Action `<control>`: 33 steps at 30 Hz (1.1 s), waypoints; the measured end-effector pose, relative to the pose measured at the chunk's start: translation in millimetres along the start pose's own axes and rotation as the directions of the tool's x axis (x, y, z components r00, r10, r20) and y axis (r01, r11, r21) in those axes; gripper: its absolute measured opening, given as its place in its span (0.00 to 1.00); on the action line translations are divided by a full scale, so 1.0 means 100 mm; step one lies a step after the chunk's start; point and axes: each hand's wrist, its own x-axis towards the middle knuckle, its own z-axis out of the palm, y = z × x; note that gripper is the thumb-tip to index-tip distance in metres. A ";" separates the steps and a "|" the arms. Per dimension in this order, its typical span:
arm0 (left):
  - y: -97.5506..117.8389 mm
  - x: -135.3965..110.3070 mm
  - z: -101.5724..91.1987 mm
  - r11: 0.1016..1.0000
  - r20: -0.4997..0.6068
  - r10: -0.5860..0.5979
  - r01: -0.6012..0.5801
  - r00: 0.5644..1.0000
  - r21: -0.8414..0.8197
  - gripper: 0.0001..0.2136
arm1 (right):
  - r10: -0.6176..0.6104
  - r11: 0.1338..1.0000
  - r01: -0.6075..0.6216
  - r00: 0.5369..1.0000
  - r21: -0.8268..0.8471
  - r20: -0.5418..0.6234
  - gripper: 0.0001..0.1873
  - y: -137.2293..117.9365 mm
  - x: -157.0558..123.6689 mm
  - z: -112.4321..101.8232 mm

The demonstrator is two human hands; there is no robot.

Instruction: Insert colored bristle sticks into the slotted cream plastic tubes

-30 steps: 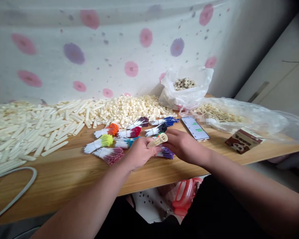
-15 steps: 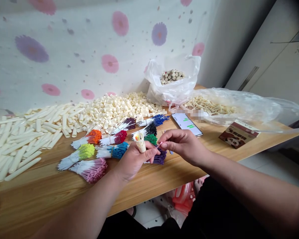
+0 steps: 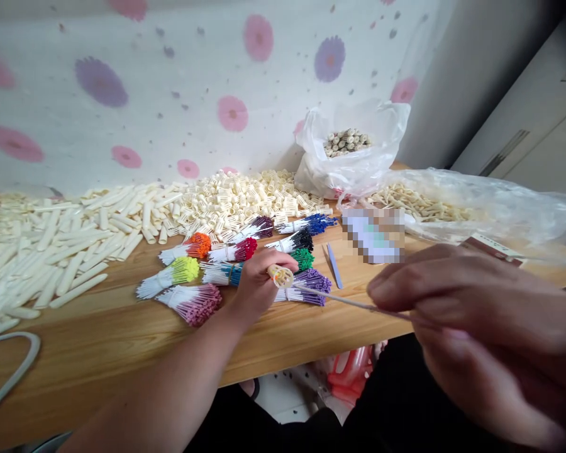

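Observation:
My left hand (image 3: 257, 283) is wrapped round a cream slotted plastic pen barrel (image 3: 282, 277), its open end turned toward me. A little orange shows inside that opening. My right hand (image 3: 481, 327), large and blurred close to the camera, pinches a thin whitish pen refill (image 3: 344, 301) with a pinkish end at the fingers. The refill's far tip reaches the barrel's mouth; whether it is inside I cannot tell. Around my left hand lie bundles of refills with coloured ends, among them a purple bundle (image 3: 314, 286), a pink bundle (image 3: 198, 303) and a green bundle (image 3: 304, 258).
Tweezers (image 3: 334, 267) lie right of the bundles, near a blurred-out phone (image 3: 370, 238). Cream tubes (image 3: 75, 251) and short slotted parts (image 3: 245, 198) are heaped behind. A plastic bag (image 3: 353, 170) of parts stands at the back; a box (image 3: 493, 248) is partly hidden by my right hand.
My right hand has moved right and much closer to the camera with the refill. The barrel in my left hand has tipped from upright to facing me. The view has shifted left.

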 end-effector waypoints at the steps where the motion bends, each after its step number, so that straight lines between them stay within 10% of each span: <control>1: 0.00 0.00 0.01 1.000 0.008 0.021 -0.021 1.000 0.000 0.06 | -0.009 1.000 0.010 0.999 -0.021 0.052 0.07 -0.01 0.01 0.02; 17: 0.14 -0.02 0.01 0.998 0.071 -0.048 0.050 0.996 -0.026 0.11 | -0.064 0.992 0.068 0.997 0.106 -0.042 0.12 0.07 -0.02 0.43; 33: 0.07 -0.05 -0.02 0.981 0.196 0.090 -0.121 0.977 0.152 0.25 | -0.013 0.976 0.010 1.000 -0.216 -0.010 0.09 0.35 -0.22 0.58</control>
